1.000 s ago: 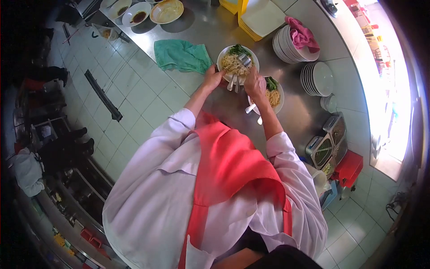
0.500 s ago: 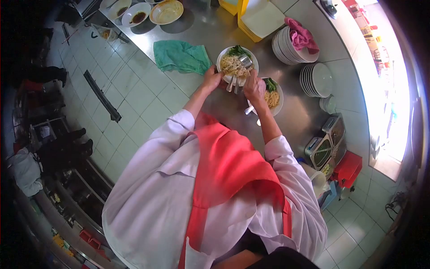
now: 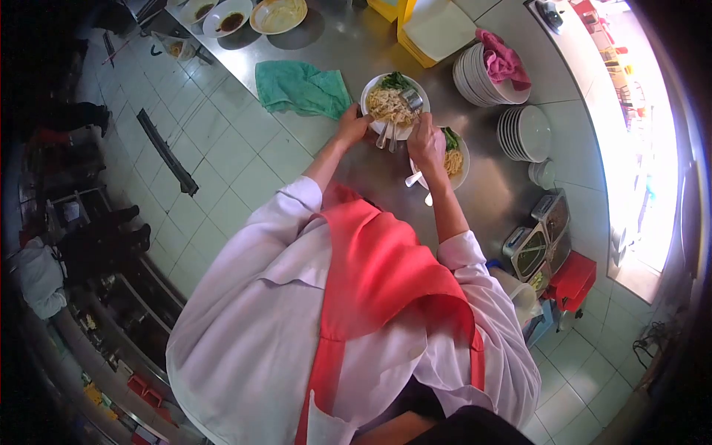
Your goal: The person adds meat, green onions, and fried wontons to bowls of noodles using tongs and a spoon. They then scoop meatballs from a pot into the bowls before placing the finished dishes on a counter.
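Observation:
A white plate (image 3: 367,90) of noodles (image 3: 390,108) with dark greens along its far side is between my two hands. A metal piece (image 3: 411,97) lies on the food at the right, and two metal utensil handles (image 3: 387,138) stick out over the near rim. My left hand (image 3: 351,126) grips the plate's left edge with closed fingers. At the right edge my right hand (image 3: 425,144) is closed too; what its fingers hold is too small to make out. Partly under my right wrist sits a second plate (image 3: 463,165) of noodles and greens, with two pale handles (image 3: 415,179) beside it.
A green cloth (image 3: 301,89) lies left of the plates on the steel counter (image 3: 334,37). Used bowls (image 3: 279,15) stand at the far left. Stacked plates (image 3: 524,132), a pink cloth (image 3: 504,59) and metal food containers (image 3: 528,248) line the right. A person's legs (image 3: 81,115) show far left.
The right hand has shifted slightly toward the near right along the plate's edge, showing more of the metal piece. The left hand stays at the left rim. The view has tilted slightly.

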`<state>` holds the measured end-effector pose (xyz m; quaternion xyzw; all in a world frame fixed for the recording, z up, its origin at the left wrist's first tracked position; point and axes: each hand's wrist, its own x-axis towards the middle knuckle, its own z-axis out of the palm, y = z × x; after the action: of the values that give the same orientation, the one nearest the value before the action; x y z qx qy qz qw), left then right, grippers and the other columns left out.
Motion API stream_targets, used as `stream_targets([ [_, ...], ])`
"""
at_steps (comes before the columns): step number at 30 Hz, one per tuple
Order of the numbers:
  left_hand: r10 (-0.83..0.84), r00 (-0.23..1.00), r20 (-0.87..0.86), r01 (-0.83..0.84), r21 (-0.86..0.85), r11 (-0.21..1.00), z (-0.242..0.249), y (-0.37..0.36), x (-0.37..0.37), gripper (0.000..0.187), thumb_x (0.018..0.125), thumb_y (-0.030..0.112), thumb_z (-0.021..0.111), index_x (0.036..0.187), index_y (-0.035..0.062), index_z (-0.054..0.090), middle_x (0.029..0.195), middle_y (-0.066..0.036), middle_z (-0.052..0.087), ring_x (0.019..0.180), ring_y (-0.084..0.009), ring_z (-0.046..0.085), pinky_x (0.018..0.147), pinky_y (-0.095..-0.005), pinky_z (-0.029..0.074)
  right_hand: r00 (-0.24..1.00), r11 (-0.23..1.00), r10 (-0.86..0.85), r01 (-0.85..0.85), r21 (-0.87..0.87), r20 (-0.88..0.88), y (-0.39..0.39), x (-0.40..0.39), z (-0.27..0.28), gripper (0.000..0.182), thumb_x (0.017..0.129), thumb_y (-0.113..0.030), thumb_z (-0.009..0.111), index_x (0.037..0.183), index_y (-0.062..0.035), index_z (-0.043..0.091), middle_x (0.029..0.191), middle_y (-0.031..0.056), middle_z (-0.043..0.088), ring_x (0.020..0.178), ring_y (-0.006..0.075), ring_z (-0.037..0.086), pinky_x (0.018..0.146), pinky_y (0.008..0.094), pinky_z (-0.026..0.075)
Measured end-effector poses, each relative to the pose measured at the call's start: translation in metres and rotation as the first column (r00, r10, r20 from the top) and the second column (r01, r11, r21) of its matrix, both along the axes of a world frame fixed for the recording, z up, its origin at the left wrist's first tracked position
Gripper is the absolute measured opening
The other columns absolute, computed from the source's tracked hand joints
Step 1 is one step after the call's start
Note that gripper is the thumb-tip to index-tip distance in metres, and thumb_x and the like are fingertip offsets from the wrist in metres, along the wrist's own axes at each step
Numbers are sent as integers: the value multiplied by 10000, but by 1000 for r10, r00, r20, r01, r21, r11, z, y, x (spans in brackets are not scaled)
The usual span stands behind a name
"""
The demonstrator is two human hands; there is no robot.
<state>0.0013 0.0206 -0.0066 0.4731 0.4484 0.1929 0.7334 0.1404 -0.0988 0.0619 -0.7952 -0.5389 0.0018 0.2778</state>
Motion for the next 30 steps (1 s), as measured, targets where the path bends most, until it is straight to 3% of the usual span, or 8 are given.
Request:
stream_targets([
  [2, 20, 998, -53, -6, 258, 966, -23, 3, 4, 336, 747, 143, 620, 1019, -42, 551, 892, -158, 632, 781, -222, 629, 691, -335, 498, 999, 999, -27, 28, -27, 26, -6, 2, -1, 105, 873, -135, 451, 865, -30, 453, 600, 258, 552, 552, 428, 564, 473, 498, 427],
  [6, 38, 999, 35, -44, 171, 984, -61, 7, 10, 338, 748, 156, 622, 1018, -37, 561, 930, -165, 636, 841, -235, 625, 747, -345, 489, 991, 959, -129, 130, -253, 21, -17, -5, 6, 138, 845, -157, 464, 830, -22, 489, 628, 258, 571, 576, 422, 579, 517, 513, 439],
  [9, -40, 998, 48, 29, 214, 976, -73, 10, 9, 352, 815, 77, 534, 1153, 6, 466, 865, -135, 622, 599, -227, 637, 464, -351, 541, 991, 951, -131, 126, -284, 0, -13, -8, 3, 147, 835, -167, 467, 833, -25, 505, 640, 263, 574, 584, 424, 581, 531, 515, 442],
  [11, -30, 999, 34, 24, 167, 986, -77, 10, 11, 358, 818, 80, 535, 1155, -12, 457, 860, -140, 618, 607, -237, 639, 460, -354, 540, 992, 950, -123, 112, -291, -22, -6, -6, 2, 149, 833, -170, 468, 841, -27, 510, 643, 266, 572, 588, 427, 579, 534, 513, 442],
  [14, -16, 998, 61, 17, -25, 1000, 4, 0, 2, 356, 820, 83, 536, 1144, -33, 445, 854, -152, 613, 598, -251, 636, 459, -360, 542, 997, 992, -66, 62, -109, -32, 12, 0, -2, 150, 840, -179, 472, 851, -34, 506, 637, 265, 567, 587, 435, 572, 537, 515, 440],
  [22, -17, 997, 70, 21, -62, 998, 0, -1, 2, 294, 816, 97, 547, 1068, -31, 465, 850, -165, 612, 579, -237, 629, 459, -354, 536, 998, 989, 3, 7, 149, -64, 13, -1, 26, 91, 839, -114, 491, 883, -46, 449, 611, 255, 552, 553, 436, 558, 474, 511, 419],
  [25, -13, 995, 96, 15, -18, 1000, 2, -1, 2, 284, 811, 93, 554, 1043, -34, 450, 796, -155, 600, 549, -245, 625, 445, -354, 533, 999, 996, 38, -36, -81, 12, 3, -6, -13, 73, 843, -79, 479, 892, -41, 439, 613, 259, 555, 545, 437, 555, 473, 511, 420],
  [30, 15, 998, 54, -16, 13, 1000, -7, -5, -2, 308, 820, 101, 542, 1092, -22, 468, 837, -163, 617, 570, -219, 626, 470, -325, 518, 998, 997, -44, 46, 58, -32, 1, -4, -27, 95, 847, -79, 473, 922, -31, 443, 606, 265, 549, 550, 441, 551, 477, 525, 410],
])
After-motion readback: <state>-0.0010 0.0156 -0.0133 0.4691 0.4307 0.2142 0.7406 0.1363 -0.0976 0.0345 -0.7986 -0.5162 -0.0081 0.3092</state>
